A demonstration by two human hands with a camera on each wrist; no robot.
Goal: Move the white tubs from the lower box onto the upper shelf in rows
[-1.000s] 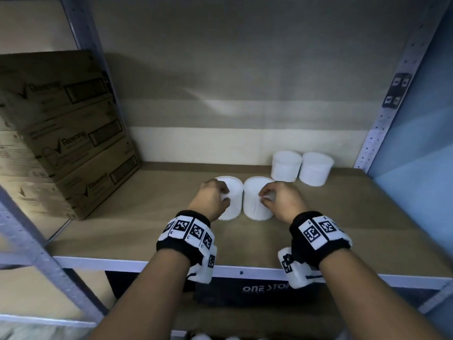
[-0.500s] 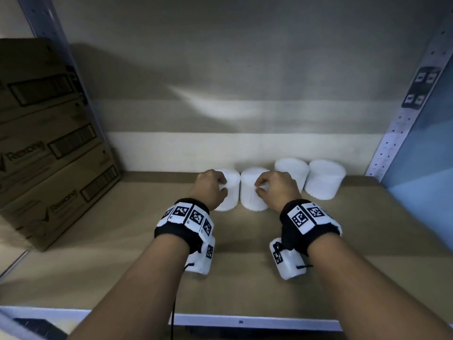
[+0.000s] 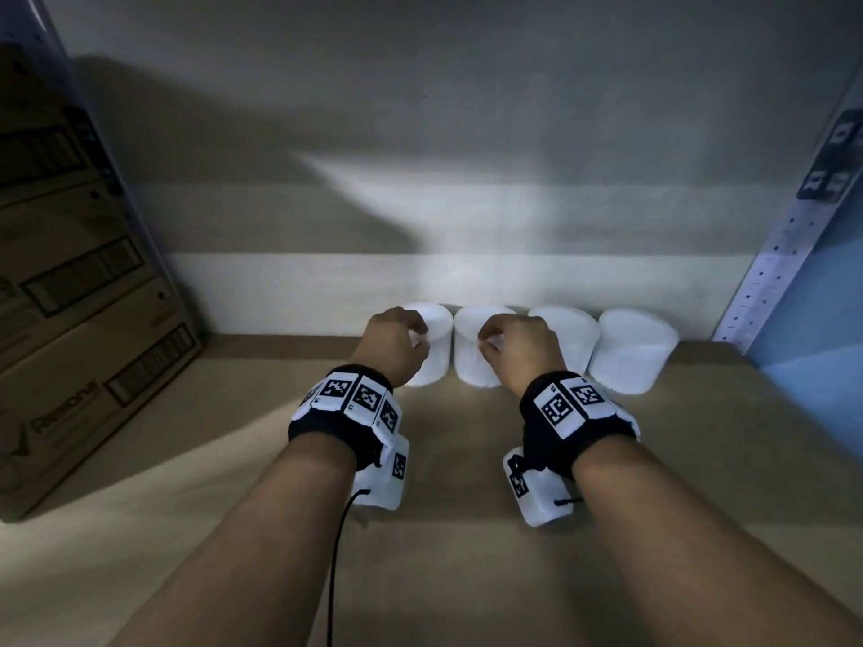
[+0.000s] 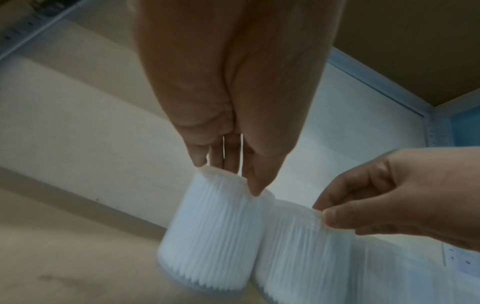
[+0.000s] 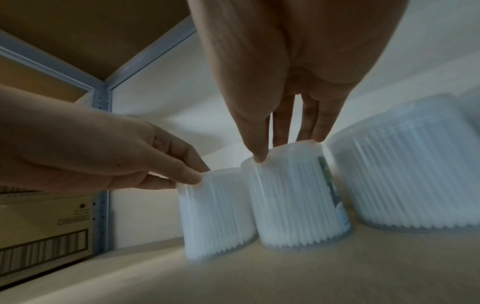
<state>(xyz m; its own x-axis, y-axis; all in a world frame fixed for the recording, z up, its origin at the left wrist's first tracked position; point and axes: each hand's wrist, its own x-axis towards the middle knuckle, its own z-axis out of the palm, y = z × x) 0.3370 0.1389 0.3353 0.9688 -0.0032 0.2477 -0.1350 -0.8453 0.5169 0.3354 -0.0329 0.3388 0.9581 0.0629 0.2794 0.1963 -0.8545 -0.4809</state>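
Note:
Several white ribbed tubs stand in one row along the back of the brown shelf (image 3: pixel 467 459). My left hand (image 3: pixel 397 340) grips the top rim of the leftmost tub (image 3: pixel 434 352), thumb in front and fingers behind; the same tub (image 4: pixel 210 230) fills the left wrist view. My right hand (image 3: pixel 518 347) grips the top of the second tub (image 3: pixel 469 361), seen with a green label in the right wrist view (image 5: pixel 293 201). Right of it stand a third tub (image 3: pixel 576 333) and a fourth tub (image 3: pixel 630 352). The lower box is out of view.
Stacked cardboard cartons (image 3: pixel 79 319) fill the shelf's left side. A pale perforated upright (image 3: pixel 784 235) with marker tags bounds the right, with a blue wall beyond. The back wall stands right behind the tubs. Bare shelf board lies in front of the row.
Both hands have pushed their tubs away from me, from mid-shelf to the back wall, level with the two tubs at the right. The head view has come closer.

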